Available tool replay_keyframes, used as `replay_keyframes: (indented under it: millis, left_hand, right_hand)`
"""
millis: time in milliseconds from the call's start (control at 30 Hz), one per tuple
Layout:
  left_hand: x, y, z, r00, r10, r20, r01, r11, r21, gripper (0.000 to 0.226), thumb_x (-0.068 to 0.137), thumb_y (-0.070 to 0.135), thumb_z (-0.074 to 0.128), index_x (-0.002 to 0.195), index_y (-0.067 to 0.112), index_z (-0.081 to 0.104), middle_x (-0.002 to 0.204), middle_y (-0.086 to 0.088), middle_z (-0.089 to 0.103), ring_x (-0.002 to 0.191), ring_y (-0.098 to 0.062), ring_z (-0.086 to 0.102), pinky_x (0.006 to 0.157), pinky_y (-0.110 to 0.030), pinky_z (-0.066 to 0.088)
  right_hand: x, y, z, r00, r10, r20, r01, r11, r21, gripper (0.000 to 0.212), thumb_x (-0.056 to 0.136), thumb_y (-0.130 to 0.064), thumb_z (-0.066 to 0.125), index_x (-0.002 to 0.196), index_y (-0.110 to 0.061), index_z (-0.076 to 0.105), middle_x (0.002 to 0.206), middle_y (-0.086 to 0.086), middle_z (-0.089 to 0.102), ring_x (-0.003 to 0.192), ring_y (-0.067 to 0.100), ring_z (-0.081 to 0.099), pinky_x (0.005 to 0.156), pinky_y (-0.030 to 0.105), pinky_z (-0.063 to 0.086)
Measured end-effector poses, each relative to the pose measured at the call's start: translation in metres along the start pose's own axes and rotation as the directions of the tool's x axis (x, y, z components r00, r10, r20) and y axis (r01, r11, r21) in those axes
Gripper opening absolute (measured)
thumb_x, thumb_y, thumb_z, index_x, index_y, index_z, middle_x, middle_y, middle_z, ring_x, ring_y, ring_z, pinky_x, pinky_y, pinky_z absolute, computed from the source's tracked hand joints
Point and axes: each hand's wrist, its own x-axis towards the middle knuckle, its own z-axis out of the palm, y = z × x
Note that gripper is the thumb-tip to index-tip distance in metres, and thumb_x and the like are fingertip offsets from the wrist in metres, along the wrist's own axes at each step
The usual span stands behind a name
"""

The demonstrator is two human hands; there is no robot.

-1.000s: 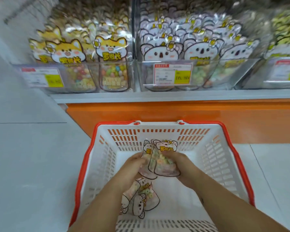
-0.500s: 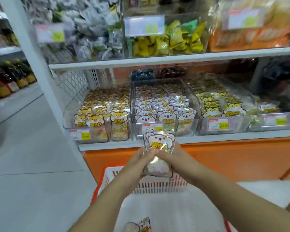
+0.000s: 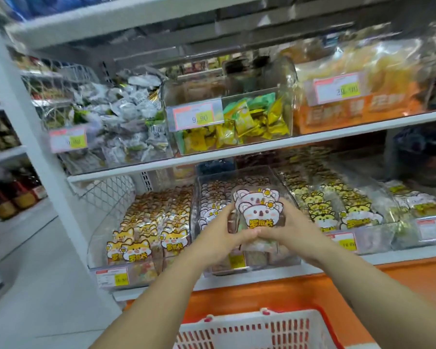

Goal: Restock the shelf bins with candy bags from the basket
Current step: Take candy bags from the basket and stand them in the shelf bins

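Nearest us, at the bottom edge, the basket, white with a red rim, sits below and in front of the koala bin. Both bare arms reach up from it toward that bin. The left hand and the right hand meet right over the koala bin's front. Their fingers curl round the sides of the koala candy bags, and the thumbs touch across the lower front. It looks like two bags, one tucked behind the other, held upright with the faces toward us, just above the rows standing inside the koala bin. Directly left of the koala bin stand the orange fox bags. Directly right of it are the yellow cat bags. On the shelf above the koala bin sits a clear bin of yellow wrapped sweets, with a price tag on its front.
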Motion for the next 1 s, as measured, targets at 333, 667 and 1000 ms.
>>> replay_keyframes:
  millis: [333, 667, 1000]
  left_hand:
    - [0.007, -0.03, 0.009, 0.993, -0.053, -0.106, 0.093, 0.899, 0.429, 0.111, 0.067, 0.071, 0.074, 0.155, 0.026, 0.025, 0.15, 0.007, 0.032, 0.137, -0.016, 0.037, 0.115, -0.037, 0.035]
    - [0.023, -0.004, -0.022, 0.984, 0.082, -0.159, -0.064, 0.991, 0.115, 0.081, 0.091, 0.047, 0.067, 0.155, 0.041, 0.019, 0.145, 0.016, 0.042, 0.132, -0.006, 0.043, 0.097, -0.019, 0.044]
    - [0.054, 0.039, -0.032, 0.971, 0.036, 0.237, -0.195, 0.691, 0.696, 0.057, 0.088, 0.043, 0.072, 0.135, 0.018, 0.053, 0.136, -0.002, 0.046, 0.122, -0.022, 0.05, 0.101, -0.036, 0.044]
  right_hand:
    - [0.013, -0.006, 0.008, 0.993, 0.039, 0.111, 0.019, 0.879, -0.476, 0.068, 0.076, -0.041, 0.084, 0.122, -0.032, 0.035, 0.102, -0.02, 0.046, 0.092, 0.003, 0.049, 0.07, 0.009, 0.041]
    - [0.011, 0.006, 0.008, 0.998, -0.01, 0.054, 0.033, 0.9, -0.435, 0.133, 0.069, -0.029, 0.091, 0.157, -0.037, -0.009, 0.14, -0.013, 0.037, 0.105, 0.004, 0.053, 0.098, 0.028, 0.047]
    - [0.007, -0.002, -0.049, 0.985, -0.068, -0.159, -0.03, 0.841, -0.54, 0.064, 0.075, -0.034, 0.086, 0.125, -0.033, 0.047, 0.078, -0.014, 0.058, 0.068, 0.006, 0.056, 0.057, 0.029, 0.045]
